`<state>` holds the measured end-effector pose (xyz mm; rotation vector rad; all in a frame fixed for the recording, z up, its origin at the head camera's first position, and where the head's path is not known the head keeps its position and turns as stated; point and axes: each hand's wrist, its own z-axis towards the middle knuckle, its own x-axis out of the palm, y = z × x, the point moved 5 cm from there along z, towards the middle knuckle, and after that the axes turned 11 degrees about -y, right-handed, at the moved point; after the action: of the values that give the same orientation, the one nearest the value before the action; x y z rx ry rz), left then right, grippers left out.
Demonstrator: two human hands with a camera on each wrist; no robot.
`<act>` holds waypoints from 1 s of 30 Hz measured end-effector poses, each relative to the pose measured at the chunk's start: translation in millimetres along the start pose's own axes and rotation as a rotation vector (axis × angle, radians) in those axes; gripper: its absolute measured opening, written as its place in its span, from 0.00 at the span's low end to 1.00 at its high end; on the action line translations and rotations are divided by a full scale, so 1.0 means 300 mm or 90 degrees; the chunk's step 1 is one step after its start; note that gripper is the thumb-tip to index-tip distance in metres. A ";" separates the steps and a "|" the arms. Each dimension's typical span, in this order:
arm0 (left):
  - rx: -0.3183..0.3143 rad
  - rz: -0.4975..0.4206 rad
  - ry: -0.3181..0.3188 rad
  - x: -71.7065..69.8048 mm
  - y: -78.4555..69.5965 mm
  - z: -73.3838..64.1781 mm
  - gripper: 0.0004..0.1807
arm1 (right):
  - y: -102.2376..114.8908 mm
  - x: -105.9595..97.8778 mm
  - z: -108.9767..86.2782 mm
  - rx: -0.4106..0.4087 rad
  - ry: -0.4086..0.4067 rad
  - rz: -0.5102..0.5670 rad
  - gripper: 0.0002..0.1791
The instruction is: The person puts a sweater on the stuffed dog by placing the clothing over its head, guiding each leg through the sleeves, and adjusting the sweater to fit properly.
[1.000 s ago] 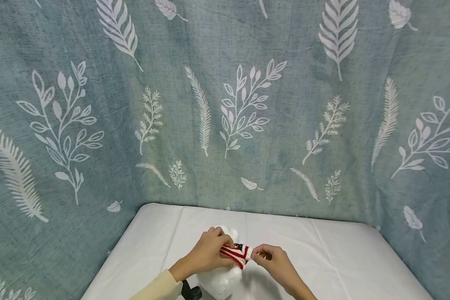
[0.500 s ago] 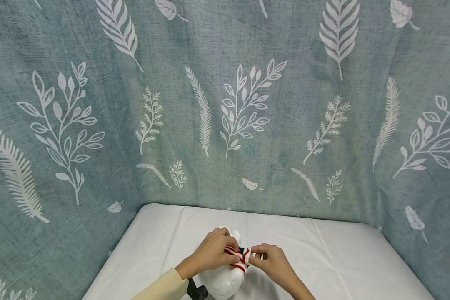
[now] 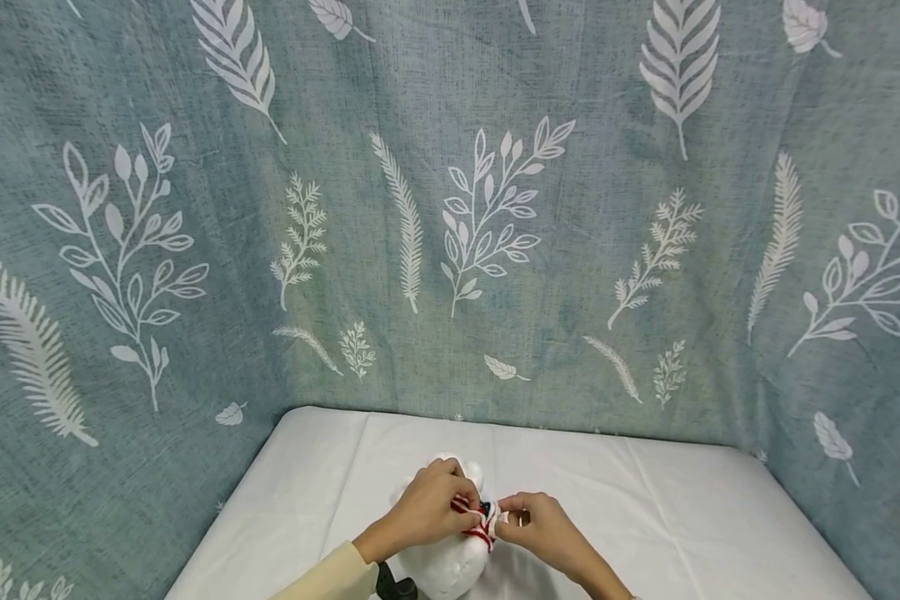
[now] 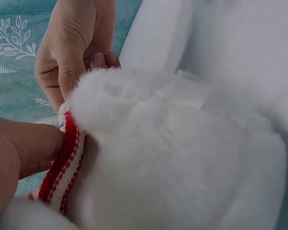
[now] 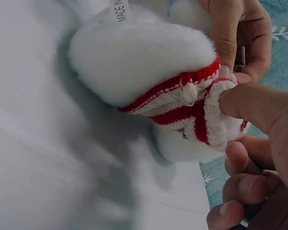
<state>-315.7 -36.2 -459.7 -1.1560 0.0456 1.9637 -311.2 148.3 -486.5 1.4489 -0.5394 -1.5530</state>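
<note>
A white fluffy plush toy (image 3: 442, 567) lies on the white surface, a red, white and navy knitted sweater (image 5: 175, 115) around part of it. My left hand (image 3: 433, 504) reaches over the toy and pinches the knit between thumb and fingers. From the other side my right hand (image 3: 540, 529) pinches the sweater's white ribbed cuff (image 5: 213, 112), thumb on top, other fingers loosely curled. The left wrist view shows the striped edge (image 4: 62, 167) lying against the fur, beside the left thumb. The toy's front is mostly hidden by my hands.
A white cloth-covered table (image 3: 615, 500) spreads around the toy. Blue-green curtains (image 3: 450, 358) with white leaf prints rise behind it and at both sides. A white label (image 5: 119, 10) sticks out of the toy. A black device (image 3: 396, 583) sits under the left wrist.
My left hand has moved slightly right over the knit and covers more of it. The right hand has come a little closer with the cuff, and the sweater is bunched shorter between them.
</note>
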 end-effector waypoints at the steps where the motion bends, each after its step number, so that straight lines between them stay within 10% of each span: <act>1: 0.001 0.003 -0.001 0.001 0.000 -0.001 0.08 | -0.001 0.002 -0.001 -0.005 -0.004 -0.005 0.10; 30: 0.017 0.106 0.054 -0.060 0.011 -0.027 0.14 | -0.047 -0.024 0.013 0.232 -0.002 0.147 0.17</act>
<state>-308.2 -53.2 -452.5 -1.2524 0.2177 2.0507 -320.2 160.2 -493.3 1.5880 -0.9946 -1.3194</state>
